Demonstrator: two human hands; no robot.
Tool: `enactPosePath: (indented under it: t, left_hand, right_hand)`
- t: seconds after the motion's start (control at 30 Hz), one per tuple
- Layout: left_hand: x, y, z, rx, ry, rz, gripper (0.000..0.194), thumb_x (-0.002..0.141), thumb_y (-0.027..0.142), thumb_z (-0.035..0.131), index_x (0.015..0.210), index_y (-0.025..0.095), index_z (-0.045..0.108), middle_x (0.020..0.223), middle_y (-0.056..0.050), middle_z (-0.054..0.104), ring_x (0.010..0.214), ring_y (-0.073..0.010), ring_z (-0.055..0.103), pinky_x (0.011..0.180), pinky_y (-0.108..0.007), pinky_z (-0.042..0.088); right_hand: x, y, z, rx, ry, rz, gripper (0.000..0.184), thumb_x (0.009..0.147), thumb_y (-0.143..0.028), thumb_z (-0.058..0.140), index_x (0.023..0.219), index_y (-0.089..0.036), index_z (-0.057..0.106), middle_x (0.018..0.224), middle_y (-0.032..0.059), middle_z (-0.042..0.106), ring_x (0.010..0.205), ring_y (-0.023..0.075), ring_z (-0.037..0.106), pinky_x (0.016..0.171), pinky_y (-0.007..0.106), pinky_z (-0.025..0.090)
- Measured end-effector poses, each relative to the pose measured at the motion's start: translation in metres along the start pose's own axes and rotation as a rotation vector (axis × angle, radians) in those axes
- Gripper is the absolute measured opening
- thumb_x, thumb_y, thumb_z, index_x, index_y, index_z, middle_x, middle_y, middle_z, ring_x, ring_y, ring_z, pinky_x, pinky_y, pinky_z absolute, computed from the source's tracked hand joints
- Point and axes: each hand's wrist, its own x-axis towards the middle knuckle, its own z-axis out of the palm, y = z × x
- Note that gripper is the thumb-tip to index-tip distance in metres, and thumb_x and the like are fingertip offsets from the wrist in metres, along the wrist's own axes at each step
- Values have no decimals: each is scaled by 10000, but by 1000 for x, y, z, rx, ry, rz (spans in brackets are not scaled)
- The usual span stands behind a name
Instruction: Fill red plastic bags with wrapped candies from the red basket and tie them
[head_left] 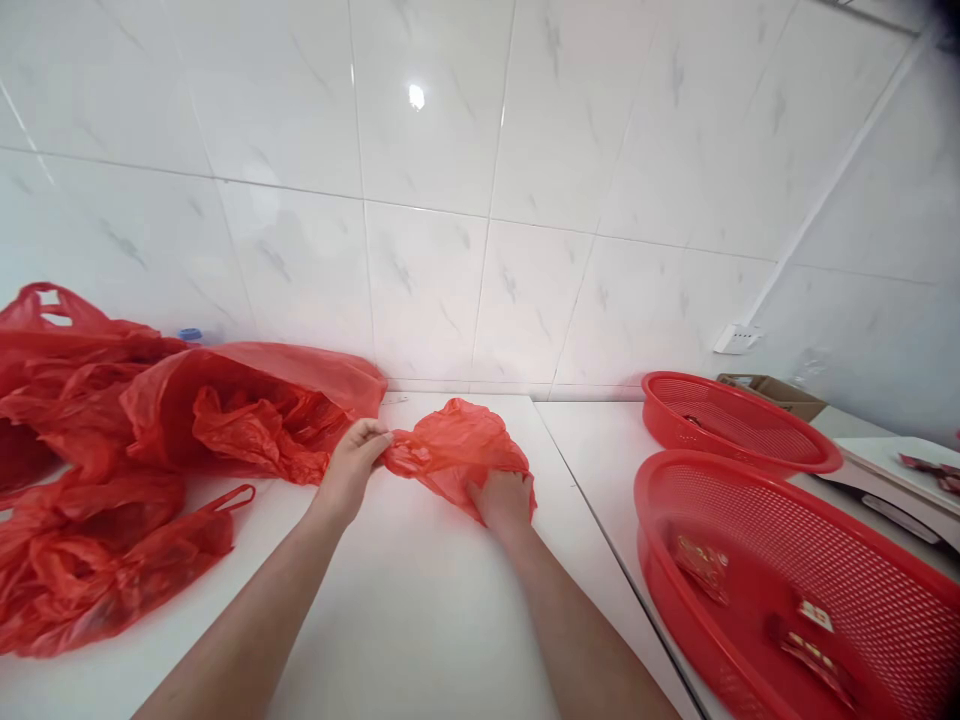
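Note:
A thin red plastic bag (469, 430) lies crumpled over the white table in front of me. My left hand (351, 468) pinches its gathered, narrow end between thumb and fingers. At the wider end, my right hand (504, 498) reaches into the bag, with the film covering most of its fingers; whether they grip anything is hidden. Just left of my left hand, a larger red bag (330, 362) lies on its side, its mouth facing me and crumpled red plastic (259, 430) inside.
More red bags (112, 570) are heaped at the left. On the right stand two red mesh baskets; the nearer basket (750, 480) holds several small packets, and the farther basket (660, 405) stands behind it. A scale (892, 500) sits beyond. A tiled wall (427, 290) closes the back.

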Motion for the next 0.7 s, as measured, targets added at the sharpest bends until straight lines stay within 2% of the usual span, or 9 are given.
enactPosePath:
  t: [0.07,0.1,0.17,0.23,0.3,0.4,0.5,0.6,0.7]
  left_hand:
    - [-14,16,9,250,205,228,136,703,261,594,777,196,500,745,15,521,692,-121,487,648,-243,396]
    - [-27,24,16,355,222,348,89,720,235,571,776,200,512,759,7,534,724,-131,499,674,-251,401]
    - [-54,33,32,471,-181,486,40,736,177,523,710,208,526,727,0,558,679,-133,508,659,-256,410]
    - [-75,30,45,578,-683,385,103,730,156,510,733,229,583,711,-5,595,617,-140,523,597,-260,409]
    - [-81,15,53,715,-867,262,105,680,150,553,685,243,601,595,12,570,479,-132,478,517,-267,376]
    - [-62,-10,55,886,-689,233,108,639,125,550,582,217,546,542,-4,515,450,-150,455,545,-310,379]
    - [-28,-17,50,968,-508,290,116,691,139,494,735,205,578,867,-86,597,756,-242,564,706,-369,401]
    - [0,-14,37,1155,-332,265,298,673,187,546,967,216,578,1126,-127,553,1058,-329,484,841,-425,361]
    - [17,-14,15,1263,-201,121,366,620,207,597,986,201,576,1051,-143,584,1042,-356,500,841,-428,358]
  right_hand:
    - [0,-1,1,1,46,22,372,805,-469,480,877,-144,644,918,160,631,997,320,521,917,471,282]
    - [-1,-2,2,12,84,4,369,793,-463,489,896,-144,643,932,163,631,1001,326,513,913,474,272]
    - [-4,-4,4,30,146,-68,350,785,-425,508,961,-149,634,981,164,623,1010,325,499,914,484,260]
    - [-7,-5,7,43,187,-152,317,798,-375,508,1008,-168,622,1006,147,618,1035,313,483,936,491,240]
    - [-11,-5,8,53,196,-239,242,806,-312,504,976,-195,631,968,115,630,1025,287,487,950,475,248]
    - [-16,-6,8,54,229,-368,144,777,-177,507,793,-204,647,839,95,645,918,254,525,898,429,329]
    - [-18,-10,7,58,258,-428,237,757,-55,457,722,-195,644,807,98,654,880,238,550,849,386,377]
    - [-17,-13,3,58,198,-385,258,732,-14,438,684,-172,636,704,103,646,741,220,575,699,330,417]
    - [-11,-8,-4,79,188,-267,233,783,-78,413,754,-150,633,638,103,629,587,209,554,558,319,384]
